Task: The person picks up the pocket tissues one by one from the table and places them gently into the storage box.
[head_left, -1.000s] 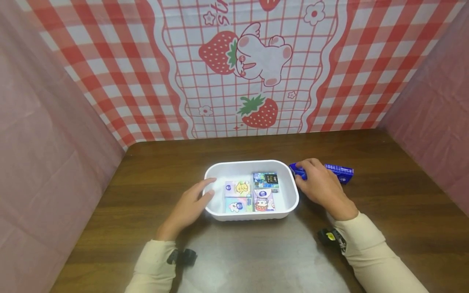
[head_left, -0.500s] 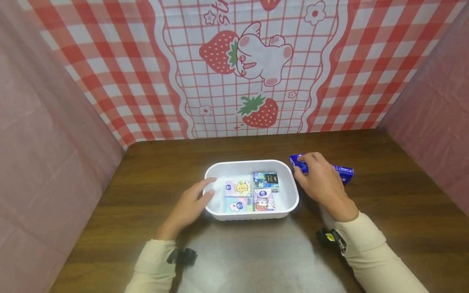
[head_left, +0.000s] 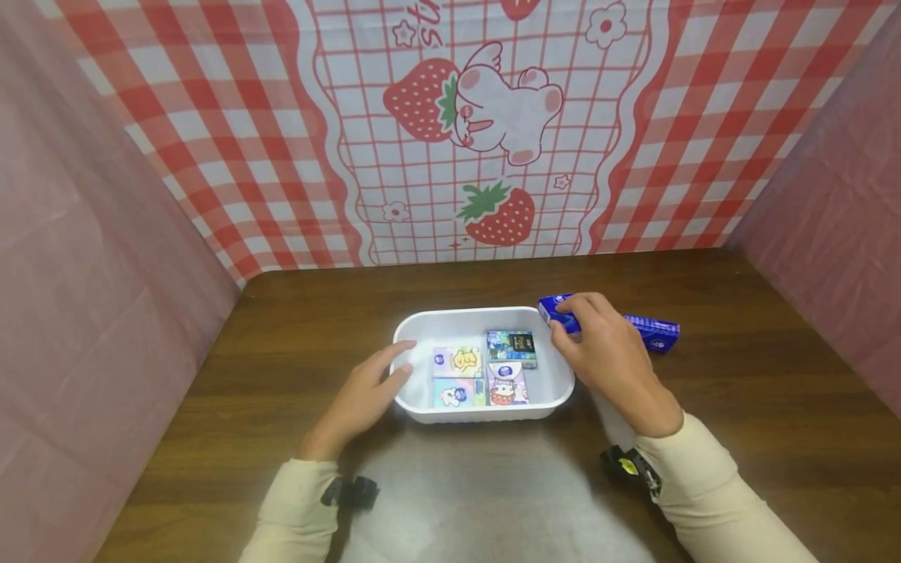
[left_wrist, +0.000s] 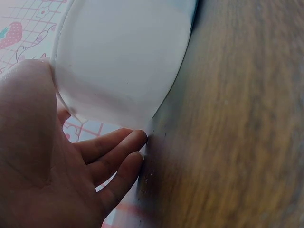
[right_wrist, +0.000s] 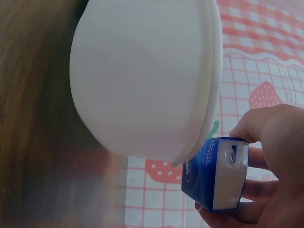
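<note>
The white plastic tub [head_left: 556, 405] stands on the table with several small patterned tissue packs [head_left: 457, 361] lying flat in its middle and right side. At its left end my left hand [head_left: 362, 395] holds the rim, thumb and index finger over the edge; in the left wrist view, the other fingers are curled outside the wall. My right hand [head_left: 608, 352] grips a blue tissue pack [right_wrist: 204, 173] between thumb and fingers, its near end facing the right wrist camera. That pack overlaps the tub's back right corner in the head view.
Another blue tissue pack [head_left: 655, 334] lies on the brown wooden table [head_left: 317, 313], partly behind the right hand. A red-and-white strawberry cloth [head_left: 500, 219] hangs at the back, with pink curtains [head_left: 84, 274] on both sides.
The right hand has raised the blue tissue pack from beside the tub and brought it left, over the tub's right rim. The left hand and tub have stayed put.
</note>
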Action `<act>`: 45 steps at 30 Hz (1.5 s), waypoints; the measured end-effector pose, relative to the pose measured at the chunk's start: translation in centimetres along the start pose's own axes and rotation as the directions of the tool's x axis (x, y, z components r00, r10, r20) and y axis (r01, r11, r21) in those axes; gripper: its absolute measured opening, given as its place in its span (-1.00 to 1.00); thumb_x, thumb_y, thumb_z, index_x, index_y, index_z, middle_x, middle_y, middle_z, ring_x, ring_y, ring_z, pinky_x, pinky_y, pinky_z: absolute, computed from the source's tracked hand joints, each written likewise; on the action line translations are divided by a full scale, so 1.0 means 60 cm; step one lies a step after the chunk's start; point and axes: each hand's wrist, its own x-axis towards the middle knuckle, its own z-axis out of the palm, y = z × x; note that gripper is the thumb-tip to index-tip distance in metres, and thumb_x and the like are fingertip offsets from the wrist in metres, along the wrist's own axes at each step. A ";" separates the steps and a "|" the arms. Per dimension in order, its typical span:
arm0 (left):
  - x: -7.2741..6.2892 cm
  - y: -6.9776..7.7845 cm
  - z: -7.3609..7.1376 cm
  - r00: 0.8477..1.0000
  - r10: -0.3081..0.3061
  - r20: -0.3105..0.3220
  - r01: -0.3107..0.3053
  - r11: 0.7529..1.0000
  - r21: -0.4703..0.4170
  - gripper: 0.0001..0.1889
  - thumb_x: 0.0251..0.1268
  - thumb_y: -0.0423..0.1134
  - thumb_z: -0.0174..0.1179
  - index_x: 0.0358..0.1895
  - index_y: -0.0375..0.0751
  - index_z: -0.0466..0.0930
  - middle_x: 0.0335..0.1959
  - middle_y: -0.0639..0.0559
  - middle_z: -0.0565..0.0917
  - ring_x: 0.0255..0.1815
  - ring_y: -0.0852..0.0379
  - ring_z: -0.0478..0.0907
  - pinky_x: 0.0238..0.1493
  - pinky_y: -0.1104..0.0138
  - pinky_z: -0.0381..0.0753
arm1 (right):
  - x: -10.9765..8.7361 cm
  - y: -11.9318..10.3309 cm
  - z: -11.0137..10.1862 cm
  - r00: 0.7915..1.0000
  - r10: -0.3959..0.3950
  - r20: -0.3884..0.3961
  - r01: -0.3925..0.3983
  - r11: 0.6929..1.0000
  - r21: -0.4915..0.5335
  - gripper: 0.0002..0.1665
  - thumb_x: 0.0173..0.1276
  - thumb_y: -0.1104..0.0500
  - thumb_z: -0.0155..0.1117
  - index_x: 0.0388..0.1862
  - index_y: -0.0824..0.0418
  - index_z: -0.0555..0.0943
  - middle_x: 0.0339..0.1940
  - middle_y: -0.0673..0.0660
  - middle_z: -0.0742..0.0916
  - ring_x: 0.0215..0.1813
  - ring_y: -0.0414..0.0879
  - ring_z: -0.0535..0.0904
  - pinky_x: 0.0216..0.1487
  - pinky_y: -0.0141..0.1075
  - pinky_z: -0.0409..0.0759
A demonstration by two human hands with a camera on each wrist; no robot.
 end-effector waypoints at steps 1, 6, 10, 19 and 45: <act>0.000 0.000 0.000 1.000 0.001 0.000 -0.001 1.000 -0.001 -0.53 0.54 0.06 0.03 0.44 0.17 0.40 0.45 0.01 0.41 0.47 -0.06 0.29 0.42 -0.17 0.21 | 0.000 -0.002 0.000 1.000 -0.005 0.000 0.005 1.000 0.000 -0.68 0.34 0.18 0.38 0.01 0.31 0.64 0.09 0.33 0.63 -0.04 0.27 0.67 -0.12 0.13 0.68; 0.000 0.001 0.000 1.000 0.004 0.001 -0.004 1.000 -0.003 -0.52 0.54 0.07 0.04 0.44 0.17 0.40 0.44 0.01 0.41 0.46 -0.06 0.30 0.42 -0.17 0.22 | -0.004 -0.007 0.004 0.999 -0.040 -0.003 0.040 0.999 0.004 -0.69 0.34 0.16 0.38 -0.01 0.30 0.65 0.07 0.31 0.64 -0.15 0.20 0.68 -0.23 0.08 0.70; 0.000 0.001 -0.001 1.000 0.008 0.000 -0.008 1.000 0.001 -0.52 0.54 0.08 0.04 0.44 0.16 0.40 0.44 0.00 0.42 0.46 -0.05 0.31 0.42 -0.15 0.23 | -0.005 -0.010 0.007 0.998 -0.058 -0.006 0.058 0.998 0.007 -0.69 0.34 0.15 0.39 -0.01 0.29 0.66 0.06 0.29 0.65 -0.18 0.16 0.69 -0.26 0.05 0.70; -0.001 -0.002 -0.001 1.000 0.010 0.001 -0.010 1.000 -0.005 -0.51 0.53 0.09 0.04 0.44 0.17 0.40 0.43 0.00 0.42 0.45 -0.06 0.32 0.41 -0.16 0.23 | -0.007 -0.025 0.013 0.995 -0.102 -0.002 0.102 0.995 0.017 -0.72 0.33 0.11 0.41 -0.08 0.26 0.67 0.01 0.23 0.67 -0.22 0.08 0.69 -0.31 -0.06 0.71; 0.000 -0.002 -0.002 1.000 0.026 -0.003 -0.026 1.000 0.001 -0.52 0.54 0.07 0.03 0.44 0.15 0.41 0.43 0.00 0.43 0.44 -0.04 0.33 0.41 -0.13 0.25 | -0.001 -0.044 0.042 0.990 -0.073 0.120 0.069 0.997 0.032 -0.71 0.36 0.06 0.38 -0.08 0.24 0.70 -0.03 0.20 0.68 -0.18 0.06 0.69 -0.20 -0.08 0.71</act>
